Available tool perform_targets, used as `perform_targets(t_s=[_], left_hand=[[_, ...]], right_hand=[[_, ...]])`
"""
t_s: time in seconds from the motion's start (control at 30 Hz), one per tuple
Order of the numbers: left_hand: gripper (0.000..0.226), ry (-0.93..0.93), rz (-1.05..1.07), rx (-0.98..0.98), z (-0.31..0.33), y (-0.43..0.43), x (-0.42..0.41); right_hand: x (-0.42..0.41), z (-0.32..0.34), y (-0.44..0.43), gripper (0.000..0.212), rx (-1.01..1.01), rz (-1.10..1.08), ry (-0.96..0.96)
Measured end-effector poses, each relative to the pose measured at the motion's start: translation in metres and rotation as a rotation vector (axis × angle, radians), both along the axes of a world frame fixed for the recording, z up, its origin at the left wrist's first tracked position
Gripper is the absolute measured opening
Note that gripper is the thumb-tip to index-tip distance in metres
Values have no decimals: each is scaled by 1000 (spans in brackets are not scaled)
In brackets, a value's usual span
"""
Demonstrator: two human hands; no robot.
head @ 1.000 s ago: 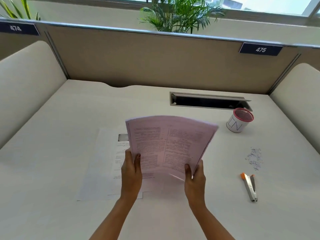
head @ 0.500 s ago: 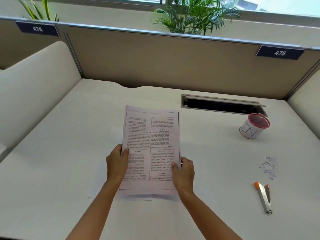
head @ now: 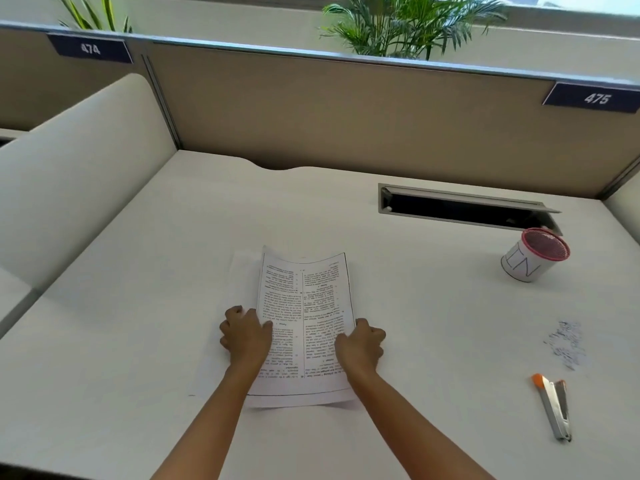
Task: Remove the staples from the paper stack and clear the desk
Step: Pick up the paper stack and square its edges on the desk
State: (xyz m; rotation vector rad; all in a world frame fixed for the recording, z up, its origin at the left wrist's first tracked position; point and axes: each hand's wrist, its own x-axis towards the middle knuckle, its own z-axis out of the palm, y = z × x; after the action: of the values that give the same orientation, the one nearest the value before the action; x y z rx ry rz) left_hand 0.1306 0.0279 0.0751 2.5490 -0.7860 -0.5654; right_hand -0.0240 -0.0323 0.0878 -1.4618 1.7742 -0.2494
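The paper (head: 306, 323) is white with black print in two columns inside a thin black frame. The desk (head: 138, 341) is off-white. The cup (head: 523, 263) is white, black-lettered, with a pink mesh rim. The stapler (head: 556, 407) is silver-white, orange-tipped. The staples (head: 566, 342) make a grey speckle.

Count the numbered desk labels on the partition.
2: label 474 at top left on the partition, label 475 at top right. More may sit outside the frame.

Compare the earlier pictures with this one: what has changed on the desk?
The paper stack, held up sideways by both hands a second ago, has been turned lengthwise and lowered onto the desk. The left hand and right hand still grip its side edges. Cup, loose staples and staple remover stayed put.
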Motion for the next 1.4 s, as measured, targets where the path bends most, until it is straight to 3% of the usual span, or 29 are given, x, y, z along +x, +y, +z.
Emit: perform_targets(t_s=[0.33,0.5,0.77,1.0,1.4], left_hand=[[35,194,74,-193,-2,8,-2],[30,351,85,-318,6,12,-7],[48,433,151,-674,31,10,-24],[24,308,19,-890,61,1,-41],[12,238,-87,-1082,71,6,-77]], right_hand=[[2,-4,-5,35,65,-77,-145],[-8,5,3,34,-142,-46,-158],[-32,38,15,21,-513,-63,-453],[-55,57,11,32,-614,-154,-790],[-84,46,14,19,-656,-239,-793]])
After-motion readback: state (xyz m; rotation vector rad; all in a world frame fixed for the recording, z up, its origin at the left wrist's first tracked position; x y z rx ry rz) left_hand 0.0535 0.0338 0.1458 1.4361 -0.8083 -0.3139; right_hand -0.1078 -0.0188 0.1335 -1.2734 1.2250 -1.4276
